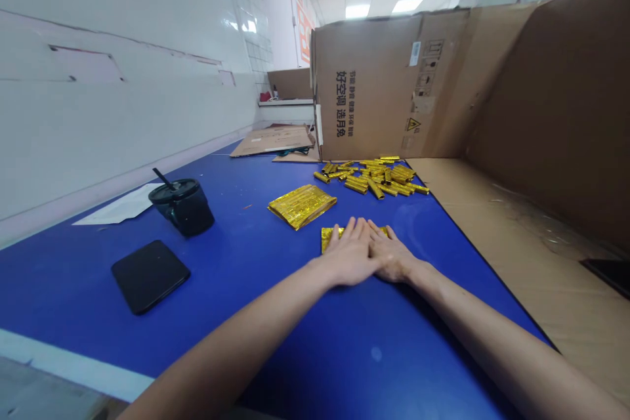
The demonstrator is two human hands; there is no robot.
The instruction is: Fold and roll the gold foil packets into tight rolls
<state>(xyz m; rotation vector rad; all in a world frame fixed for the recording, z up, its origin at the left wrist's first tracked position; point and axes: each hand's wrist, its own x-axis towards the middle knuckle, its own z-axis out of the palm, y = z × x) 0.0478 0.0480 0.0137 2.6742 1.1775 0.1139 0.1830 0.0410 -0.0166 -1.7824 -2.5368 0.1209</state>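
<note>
On the blue table (275, 275), my left hand (350, 254) lies flat with its fingers stretched out over a shiny gold sheet (325, 238). Beside it and touching it, my right hand (391, 256) also rests on the sheet, fingers extended. Most of the sheet is hidden under both hands; its left end and a bit of its far edge show. Just beyond, to the left, lies a flat stack of gold sheets (302, 205). Farther back is a loose pile of small gold rolled pieces (377, 174).
At the left stand a dark mug (184, 210) with a stick in it, a black flat object (150, 275) and white paper (118, 205). A large cardboard box (374, 92) stands behind the pile, and cardboard (502, 236) runs along the right edge. Flat cardboard (273, 139) lies at the back.
</note>
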